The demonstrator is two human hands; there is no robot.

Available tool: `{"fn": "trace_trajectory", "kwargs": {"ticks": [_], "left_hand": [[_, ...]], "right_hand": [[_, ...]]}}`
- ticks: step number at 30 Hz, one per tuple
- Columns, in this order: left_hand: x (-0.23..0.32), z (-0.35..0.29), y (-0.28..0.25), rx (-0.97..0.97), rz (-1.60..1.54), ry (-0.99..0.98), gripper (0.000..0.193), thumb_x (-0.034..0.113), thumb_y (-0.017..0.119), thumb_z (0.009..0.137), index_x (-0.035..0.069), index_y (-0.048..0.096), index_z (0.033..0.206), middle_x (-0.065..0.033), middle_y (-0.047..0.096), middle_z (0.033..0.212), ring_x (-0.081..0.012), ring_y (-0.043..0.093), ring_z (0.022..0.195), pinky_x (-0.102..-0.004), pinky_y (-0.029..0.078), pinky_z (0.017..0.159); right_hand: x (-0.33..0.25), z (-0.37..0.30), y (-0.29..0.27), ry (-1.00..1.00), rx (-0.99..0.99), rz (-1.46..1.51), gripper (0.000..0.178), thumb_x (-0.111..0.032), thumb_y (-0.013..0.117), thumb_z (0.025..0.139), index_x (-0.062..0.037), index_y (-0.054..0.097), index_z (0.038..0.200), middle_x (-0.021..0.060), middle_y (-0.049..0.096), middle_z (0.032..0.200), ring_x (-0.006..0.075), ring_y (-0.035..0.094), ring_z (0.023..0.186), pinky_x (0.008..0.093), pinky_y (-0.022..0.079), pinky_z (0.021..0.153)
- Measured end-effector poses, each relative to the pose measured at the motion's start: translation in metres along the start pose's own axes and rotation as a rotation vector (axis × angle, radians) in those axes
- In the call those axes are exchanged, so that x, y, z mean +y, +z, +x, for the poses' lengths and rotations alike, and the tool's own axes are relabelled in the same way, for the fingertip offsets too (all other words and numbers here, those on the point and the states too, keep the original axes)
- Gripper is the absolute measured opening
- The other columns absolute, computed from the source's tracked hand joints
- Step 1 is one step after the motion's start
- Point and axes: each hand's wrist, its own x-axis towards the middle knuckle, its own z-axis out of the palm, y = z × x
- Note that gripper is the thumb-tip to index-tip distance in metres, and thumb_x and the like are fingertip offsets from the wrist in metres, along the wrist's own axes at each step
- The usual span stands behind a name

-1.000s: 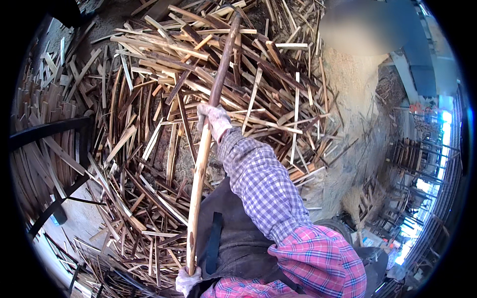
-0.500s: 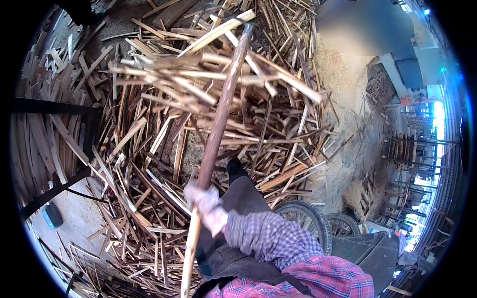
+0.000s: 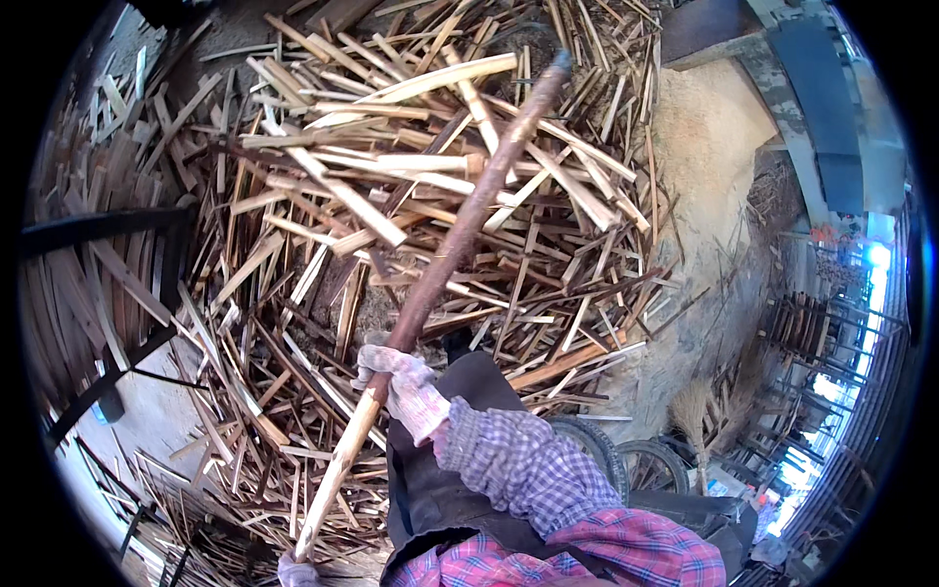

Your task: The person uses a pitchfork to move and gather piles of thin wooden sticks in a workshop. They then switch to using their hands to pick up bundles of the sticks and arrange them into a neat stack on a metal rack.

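Observation:
A long wooden pole [image 3: 460, 235], brown for most of its length and pale toward my end, slants over a heap of split wood strips [image 3: 381, 176]. At its far end is a dark metal collar; I cannot make out what tool head, if any, is beyond it. My gloved right hand [image 3: 403, 380] is closed around the middle of the pole, its checked sleeve reaching in from the lower right. Down at the bottom edge, my gloved left hand [image 3: 296, 571] closes on the pale near end, mostly cut off by the frame.
A dark metal frame [image 3: 108, 230] with stacked strips stands on the left. Sandy floor [image 3: 709, 127] lies to the right of the heap. Near my right side are a cart wheel [image 3: 650, 468] and a straw broom [image 3: 693, 416]. Loose strips surround my feet.
The pole's far end has swung right and its near end left. My left hand has come into view at the bottom. The strips blurred by motion before now look still.

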Motion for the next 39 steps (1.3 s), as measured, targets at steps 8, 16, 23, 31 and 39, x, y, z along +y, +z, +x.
{"fn": "trace_trajectory", "kwargs": {"ticks": [8, 16, 23, 31, 39], "left_hand": [[0.347, -0.089, -0.103, 0.047, 0.349, 0.388, 0.033, 0.035, 0.066, 0.071, 0.014, 0.066, 0.097, -0.0128, 0.066, 0.089, -0.0289, 0.063, 0.089, -0.0374, 0.049, 0.078], [0.601, -0.283, -0.089, -0.07, 0.35, 1.325, 0.035, 0.041, 0.065, 0.077, 0.012, 0.062, 0.096, -0.0045, 0.064, 0.075, -0.0179, 0.063, 0.066, -0.033, 0.05, 0.058], [0.581, -0.296, -0.089, -1.375, -0.199, 0.679, 0.029, 0.024, 0.057, 0.087, 0.0, 0.057, 0.104, 0.0036, 0.05, 0.066, -0.0048, 0.045, 0.047, -0.0199, 0.042, 0.041], [0.444, -0.278, -0.133, -1.178, -0.007, 0.561, 0.037, 0.02, 0.058, 0.085, -0.001, 0.052, 0.114, 0.0016, 0.051, 0.063, -0.01, 0.046, 0.046, -0.0234, 0.04, 0.042], [0.298, -0.247, -0.142, -0.782, 0.176, 0.758, 0.05, 0.032, 0.073, 0.074, 0.0, 0.059, 0.11, -0.0043, 0.062, 0.082, -0.0106, 0.056, 0.073, -0.0254, 0.045, 0.068]], "right_hand": [[-0.248, -0.011, -0.004, -0.655, 0.049, -0.143, 0.017, -0.012, 0.063, 0.076, -0.0022, 0.052, 0.085, 0.0054, 0.055, 0.065, 0.018, 0.054, 0.048, 0.0295, 0.053, 0.05], [-0.361, 0.006, -0.087, -0.636, 0.903, -0.315, 0.021, -0.02, 0.064, 0.076, -0.0018, 0.055, 0.083, 0.008, 0.052, 0.053, 0.0215, 0.052, 0.038, 0.0338, 0.047, 0.037], [-0.355, 0.017, -0.134, -0.38, 0.848, -0.549, 0.027, -0.017, 0.065, 0.068, 0.0046, 0.054, 0.08, 0.0124, 0.056, 0.061, 0.0238, 0.053, 0.04, 0.0349, 0.047, 0.037], [-0.191, -0.061, -0.104, -0.499, 0.669, -0.321, 0.026, -0.014, 0.062, 0.07, 0.003, 0.05, 0.086, 0.0094, 0.053, 0.054, 0.022, 0.052, 0.039, 0.0342, 0.046, 0.035], [-0.051, -0.131, -0.088, -0.49, 0.416, -0.188, 0.021, -0.023, 0.062, 0.081, -0.0072, 0.055, 0.071, 0.0038, 0.053, 0.055, 0.0157, 0.052, 0.045, 0.0298, 0.043, 0.043]]}}
